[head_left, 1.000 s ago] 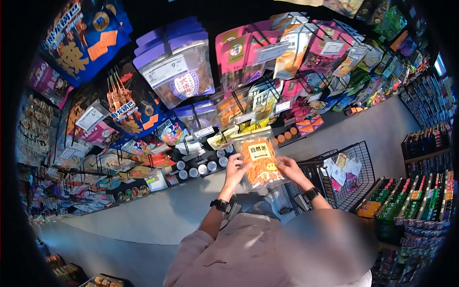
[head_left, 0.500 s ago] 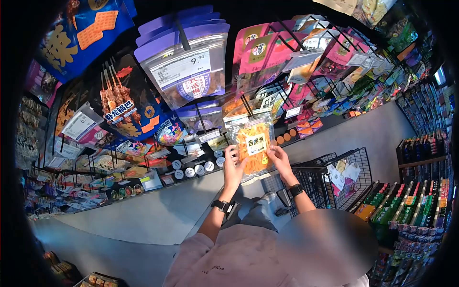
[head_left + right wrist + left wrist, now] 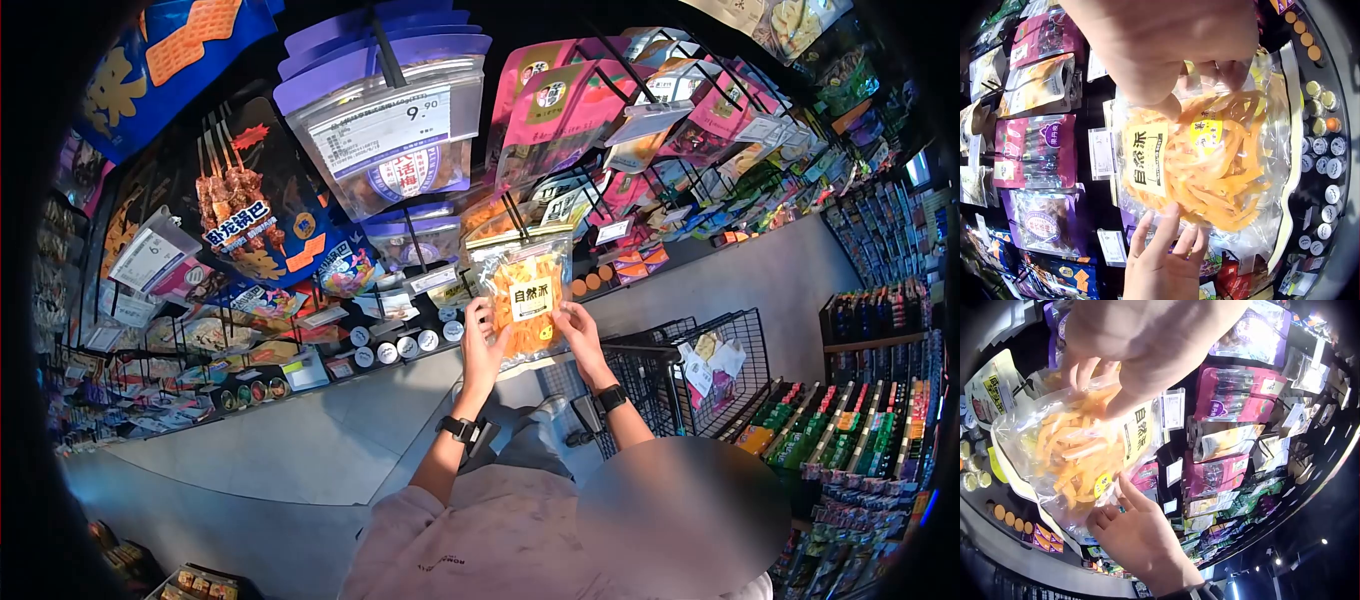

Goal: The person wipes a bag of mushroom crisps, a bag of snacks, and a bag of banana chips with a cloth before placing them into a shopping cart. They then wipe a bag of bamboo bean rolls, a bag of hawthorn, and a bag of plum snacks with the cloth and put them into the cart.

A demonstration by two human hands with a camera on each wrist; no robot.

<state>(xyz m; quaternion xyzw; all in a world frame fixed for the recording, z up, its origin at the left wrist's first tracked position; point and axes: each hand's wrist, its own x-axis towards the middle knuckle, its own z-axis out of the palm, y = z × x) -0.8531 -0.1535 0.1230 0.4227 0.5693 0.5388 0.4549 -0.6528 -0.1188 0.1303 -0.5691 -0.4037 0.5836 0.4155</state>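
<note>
A clear plastic bag of orange dried strips (image 3: 530, 285), with a pale label on its front, is held upright before the shelf in the head view. My left hand (image 3: 482, 350) grips its left side, the thumb lying over the front. On the other side my right hand (image 3: 580, 345) holds the lower edge. Seen from the left wrist, the bag (image 3: 1079, 450) bulges with strips, and the right hand (image 3: 1141, 540) has its thumb at the yellow sticker's edge. The right wrist view shows the left hand (image 3: 1166, 262) at the bag's edge, below the label.
Hooks with hanging snack packs fill the wall ahead, among them purple-topped bags (image 3: 385, 150) and pink pouches (image 3: 560, 120). Lidded jars (image 3: 407, 347) line the low shelf. To the right stands a black wire shopping cart (image 3: 735, 365) with packs inside; a product rack (image 3: 850, 425) is beyond it.
The shelf packs look larger and nearer than a second ago. Both hands keep hold of the bag, which is turned more upright and sits slightly further left than half a second ago.
</note>
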